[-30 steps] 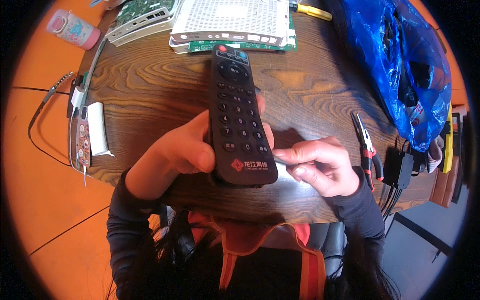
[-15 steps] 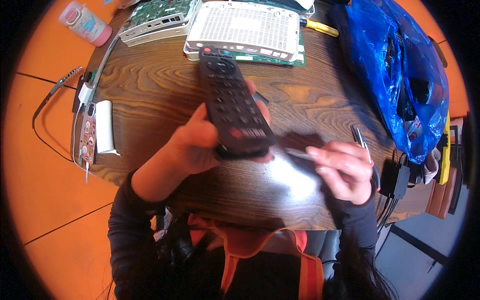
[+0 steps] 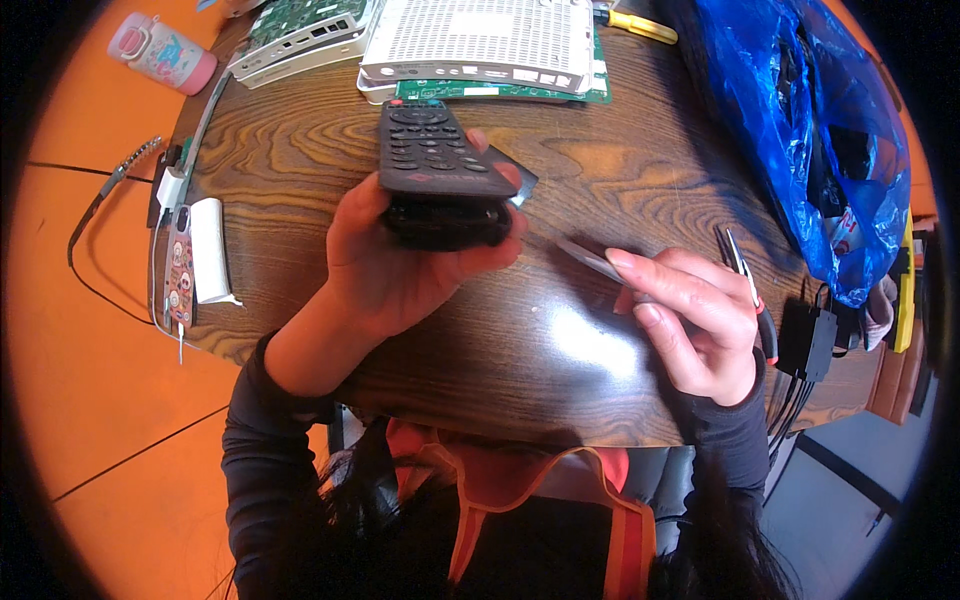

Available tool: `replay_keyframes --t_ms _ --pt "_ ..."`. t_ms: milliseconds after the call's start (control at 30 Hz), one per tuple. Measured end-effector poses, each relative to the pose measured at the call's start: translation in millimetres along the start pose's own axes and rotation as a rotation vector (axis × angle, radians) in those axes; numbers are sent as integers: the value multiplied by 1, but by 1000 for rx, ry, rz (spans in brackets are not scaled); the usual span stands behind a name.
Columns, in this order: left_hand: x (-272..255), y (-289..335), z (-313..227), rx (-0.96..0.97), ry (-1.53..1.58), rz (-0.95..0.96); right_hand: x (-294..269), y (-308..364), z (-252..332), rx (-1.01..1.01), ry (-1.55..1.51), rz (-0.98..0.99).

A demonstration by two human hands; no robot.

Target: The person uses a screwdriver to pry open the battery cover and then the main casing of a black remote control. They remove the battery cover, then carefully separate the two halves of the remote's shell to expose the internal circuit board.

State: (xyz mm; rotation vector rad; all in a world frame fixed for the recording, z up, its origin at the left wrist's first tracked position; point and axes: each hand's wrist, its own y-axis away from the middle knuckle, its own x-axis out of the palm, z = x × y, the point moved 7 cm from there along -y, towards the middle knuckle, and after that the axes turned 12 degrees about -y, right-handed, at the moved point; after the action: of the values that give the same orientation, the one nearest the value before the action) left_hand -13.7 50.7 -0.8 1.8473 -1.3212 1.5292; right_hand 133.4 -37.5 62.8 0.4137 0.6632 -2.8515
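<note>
A black remote control (image 3: 435,165) is gripped in my left hand (image 3: 375,260), thumb on one side and fingers on the other. Its buttons face up, and its dark near end is turned toward me. To the right, my right hand (image 3: 695,310) pinches a thin, flat, greyish tool (image 3: 590,262) between thumb and fingers. The tool's tip points toward the remote but stays apart from it; its exact kind is unclear. A small dark flat piece (image 3: 515,178) lies on the table behind the remote, partly hidden.
White router-like housings (image 3: 480,45) and green circuit boards (image 3: 320,18) stand at the back, beside a yellow-handled screwdriver (image 3: 642,26). Blue plastic bag (image 3: 800,130), pliers (image 3: 745,280) and a black adapter (image 3: 807,340) lie right. Left are a phone (image 3: 180,265), white roll (image 3: 208,250) and bottle (image 3: 165,55).
The remote has tilted so its near end now faces me, and it sits slightly farther left and back. My right hand keeps its pinch on the thin tool, whose tip is raised.
</note>
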Motion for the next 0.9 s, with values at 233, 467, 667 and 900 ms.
replay_keyframes --t_ms 233,467,667,900 --pt "-7 4 4 -104 -410 -278 5 2 -10 108 71 39" --pt "-8 5 16 -252 -550 -298 7 1 -17 99 113 64" --pt "-6 5 25 -297 -605 -316 14 3 -18 73 125 33" --pt "-9 5 23 -320 -730 -392 8 4 -25 227 -94 27"
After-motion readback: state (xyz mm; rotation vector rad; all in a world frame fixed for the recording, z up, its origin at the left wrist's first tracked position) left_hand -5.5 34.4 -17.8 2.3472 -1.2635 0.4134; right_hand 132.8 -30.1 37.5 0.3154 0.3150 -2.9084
